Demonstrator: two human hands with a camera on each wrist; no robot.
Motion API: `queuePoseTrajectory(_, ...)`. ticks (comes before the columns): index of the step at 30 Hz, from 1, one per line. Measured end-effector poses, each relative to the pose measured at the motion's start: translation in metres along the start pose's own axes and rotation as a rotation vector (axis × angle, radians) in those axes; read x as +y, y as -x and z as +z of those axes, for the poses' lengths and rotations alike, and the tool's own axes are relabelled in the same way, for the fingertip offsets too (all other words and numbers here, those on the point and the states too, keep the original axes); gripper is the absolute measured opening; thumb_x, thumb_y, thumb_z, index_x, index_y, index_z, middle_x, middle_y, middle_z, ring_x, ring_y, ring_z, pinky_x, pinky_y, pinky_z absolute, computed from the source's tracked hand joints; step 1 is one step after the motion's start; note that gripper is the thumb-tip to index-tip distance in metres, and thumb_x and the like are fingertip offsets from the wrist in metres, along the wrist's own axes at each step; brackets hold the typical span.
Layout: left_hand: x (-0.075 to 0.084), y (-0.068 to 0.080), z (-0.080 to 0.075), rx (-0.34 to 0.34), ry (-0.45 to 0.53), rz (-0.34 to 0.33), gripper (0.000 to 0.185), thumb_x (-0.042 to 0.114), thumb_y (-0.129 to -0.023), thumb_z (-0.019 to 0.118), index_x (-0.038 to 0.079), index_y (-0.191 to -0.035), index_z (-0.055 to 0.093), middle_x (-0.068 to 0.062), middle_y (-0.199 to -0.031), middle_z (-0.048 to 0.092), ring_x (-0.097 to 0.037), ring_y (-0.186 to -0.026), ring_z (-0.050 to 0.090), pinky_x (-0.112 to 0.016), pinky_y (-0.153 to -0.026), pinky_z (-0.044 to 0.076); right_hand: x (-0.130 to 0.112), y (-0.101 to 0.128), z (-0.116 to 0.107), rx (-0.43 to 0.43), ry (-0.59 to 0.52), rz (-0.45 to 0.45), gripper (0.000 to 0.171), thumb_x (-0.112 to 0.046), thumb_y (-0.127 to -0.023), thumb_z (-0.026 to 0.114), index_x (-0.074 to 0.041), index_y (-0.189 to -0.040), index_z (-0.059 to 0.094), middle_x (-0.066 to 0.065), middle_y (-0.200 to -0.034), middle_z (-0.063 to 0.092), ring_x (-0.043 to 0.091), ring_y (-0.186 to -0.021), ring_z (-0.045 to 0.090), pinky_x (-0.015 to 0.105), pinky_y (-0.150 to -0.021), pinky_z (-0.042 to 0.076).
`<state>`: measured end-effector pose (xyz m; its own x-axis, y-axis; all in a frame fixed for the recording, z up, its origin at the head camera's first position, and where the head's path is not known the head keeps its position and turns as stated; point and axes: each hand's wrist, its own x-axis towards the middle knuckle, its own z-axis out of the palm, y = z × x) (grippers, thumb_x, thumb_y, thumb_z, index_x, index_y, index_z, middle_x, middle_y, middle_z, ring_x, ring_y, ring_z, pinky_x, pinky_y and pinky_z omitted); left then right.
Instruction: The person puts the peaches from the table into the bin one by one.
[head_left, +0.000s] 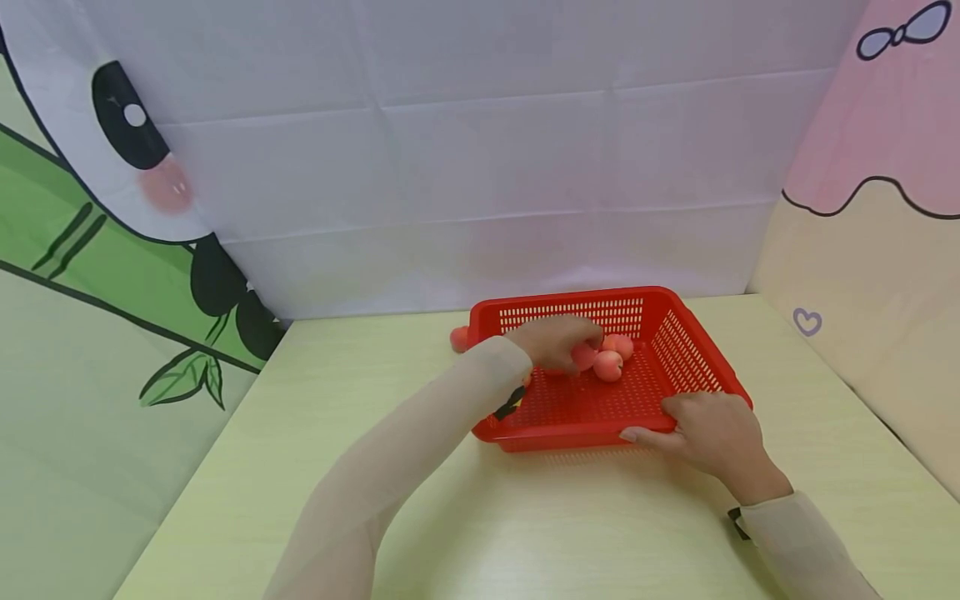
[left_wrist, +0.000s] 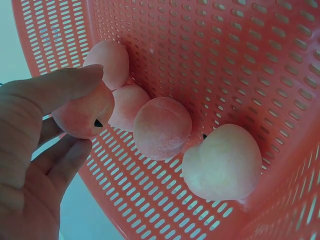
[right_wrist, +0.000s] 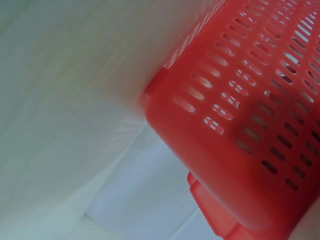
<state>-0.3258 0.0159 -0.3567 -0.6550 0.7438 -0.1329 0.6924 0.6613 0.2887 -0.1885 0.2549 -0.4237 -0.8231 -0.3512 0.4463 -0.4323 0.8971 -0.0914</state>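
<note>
A pale green bench [head_left: 570, 517] stands against white cloth printed with a panda. One peach [head_left: 459, 338] outside the red basket [head_left: 693, 350] is half hidden by its wall. The left hand [head_left: 553, 340] pinches a peach [left_wrist: 84, 114] inside the basket, beside four others; the right hand [head_left: 712, 432] grips the basket's near rim

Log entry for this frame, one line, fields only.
left hand: holds peach inside red basket | right hand: grips basket's near rim | four other peaches in basket | one peach outside on table
</note>
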Motion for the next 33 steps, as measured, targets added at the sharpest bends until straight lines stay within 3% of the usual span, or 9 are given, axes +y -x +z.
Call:
queuePoseTrajectory(9,0.0000,-0.0001,0.0026,-0.010,0.031,-0.024,0.033,0.016,-0.095,0.082,0.018,-0.125,0.070,0.007,-0.107,0.064,-0.011,-0.103,0.057,-0.023,-0.089,0.050,0.0002,0.0001,-0.0005,-0.005,-0.001,0.002,0.072,-0.082,-0.086,0.066,-0.023,-0.058,0.034,-0.012,-0.053,0.024,0.007,-0.050,0.025,0.028,-0.048,0.021)
queuePoseTrajectory(16,-0.0019,-0.0041,0.0061,-0.014,-0.037,0.007,0.039,0.018,-0.095,0.082,0.017,-0.133,0.069,0.005,-0.115,0.063,-0.011,-0.108,0.056,-0.021,-0.093,0.049,-0.0003,0.0000,-0.0011,-0.005,-0.003,0.003,0.072,-0.081,-0.085,0.067,-0.023,-0.058,0.034,-0.012,-0.053,0.025,0.007,-0.049,0.026,0.028,-0.049,0.022)
queuePoseTrajectory(23,-0.0002,-0.0030,0.0066,-0.025,-0.036,-0.037,0.042,0.021,-0.094,0.084,0.020,-0.133,0.072,0.006,-0.118,0.057,-0.009,-0.109,0.054,-0.019,-0.091,0.051,-0.0009,-0.0003,-0.0021,-0.014,-0.008,0.010,0.072,-0.080,-0.085,0.068,-0.023,-0.058,0.033,-0.012,-0.053,0.024,0.007,-0.049,0.026,0.028,-0.048,0.022)
queuePoseTrajectory(33,0.0039,-0.0010,0.0072,-0.047,0.064,-0.041,0.037,0.017,-0.097,0.080,0.019,-0.134,0.075,0.003,-0.109,0.062,-0.014,-0.103,0.056,-0.021,-0.082,0.052,-0.0007,-0.0015,-0.0018,-0.029,-0.001,0.017,0.072,-0.079,-0.085,0.070,-0.023,-0.058,0.034,-0.012,-0.054,0.024,0.007,-0.050,0.025,0.028,-0.049,0.021)
